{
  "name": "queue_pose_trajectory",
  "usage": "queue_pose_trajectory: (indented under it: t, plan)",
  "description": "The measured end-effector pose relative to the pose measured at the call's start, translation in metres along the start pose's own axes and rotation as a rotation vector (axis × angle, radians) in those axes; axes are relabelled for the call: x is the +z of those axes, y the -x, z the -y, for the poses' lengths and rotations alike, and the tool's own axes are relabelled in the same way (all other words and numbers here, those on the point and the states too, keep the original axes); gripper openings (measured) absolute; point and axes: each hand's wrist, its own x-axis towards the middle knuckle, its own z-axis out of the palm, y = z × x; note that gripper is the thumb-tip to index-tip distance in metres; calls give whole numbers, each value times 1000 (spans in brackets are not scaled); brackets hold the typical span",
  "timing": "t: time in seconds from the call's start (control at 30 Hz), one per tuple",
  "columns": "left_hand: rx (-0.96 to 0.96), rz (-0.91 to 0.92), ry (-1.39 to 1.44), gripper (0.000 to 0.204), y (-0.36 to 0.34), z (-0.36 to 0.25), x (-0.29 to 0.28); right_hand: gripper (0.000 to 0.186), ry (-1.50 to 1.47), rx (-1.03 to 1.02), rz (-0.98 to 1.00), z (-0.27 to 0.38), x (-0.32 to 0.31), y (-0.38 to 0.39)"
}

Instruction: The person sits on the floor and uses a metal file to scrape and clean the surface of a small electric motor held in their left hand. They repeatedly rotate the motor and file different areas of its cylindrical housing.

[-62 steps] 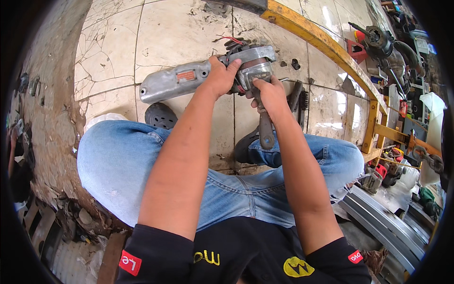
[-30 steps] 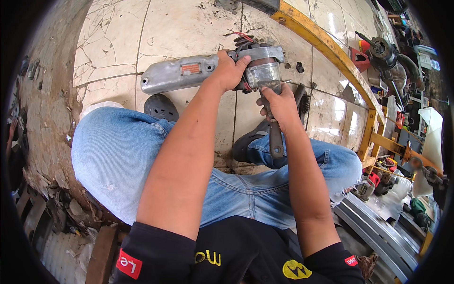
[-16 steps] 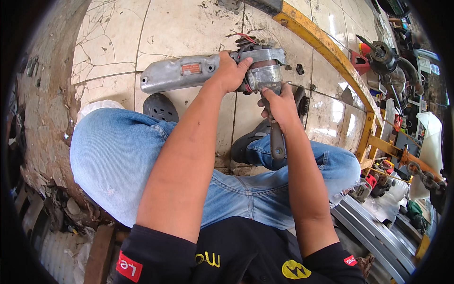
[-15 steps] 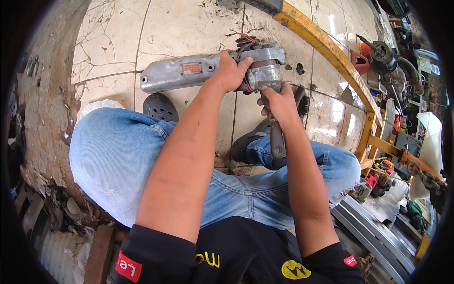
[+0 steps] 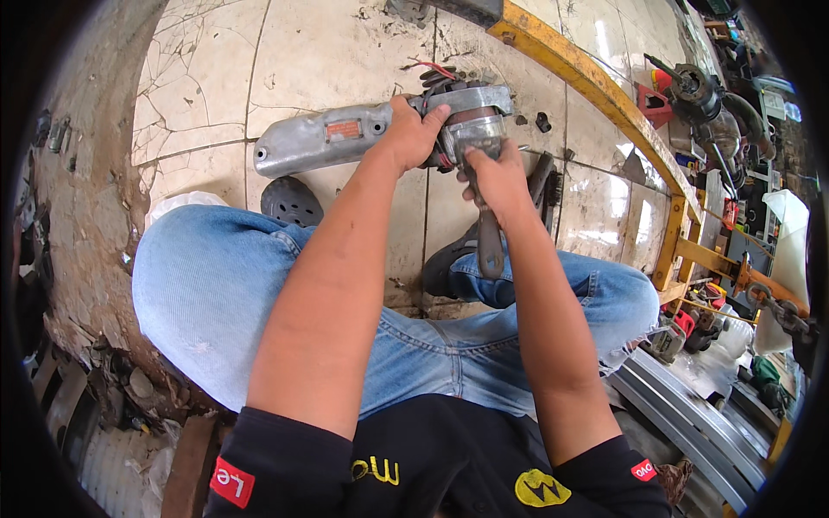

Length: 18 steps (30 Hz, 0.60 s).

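Observation:
My left hand point(image 5: 413, 135) is wrapped round the side of a grey metal alternator point(image 5: 473, 128), thumb on top of its casing. Red wires point(image 5: 434, 66) stick out at its far end. In my right hand point(image 5: 501, 180) is an adjustable wrench point(image 5: 490, 244). Its handle, with a hole at the end, points back toward me, and its head lies against the near side of the alternator. My fingers partly hide the jaws, so their grip cannot be made out. Left of the alternator, a long grey metal cover point(image 5: 298, 147) with an orange-red label lies on the floor.
Dirty cracked tiles point(image 5: 337, 52) make up the floor. A yellow metal frame point(image 5: 587, 82) curves past on the right. Beside my right hand lies a dark brush point(image 5: 553, 192). Machine parts point(image 5: 704, 104) stand at far right, metal channels point(image 5: 682, 423) at lower right. My knees flank the work.
My right hand and the wrench have shifted slightly left, and the handle's end has swung a little left. My left hand keeps its hold on the alternator.

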Motion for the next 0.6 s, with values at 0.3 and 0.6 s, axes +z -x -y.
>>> queue_pose_trajectory:
  t: [0.3, 0.6]
  plan:
    - [-40, 42, 58, 84, 9, -14, -2, 37, -11, -8, -3, 2, -1, -8]
    - [-1, 16, 28, 85, 6, -4, -1, 39, -16, 15, 21, 1, -8, -4]
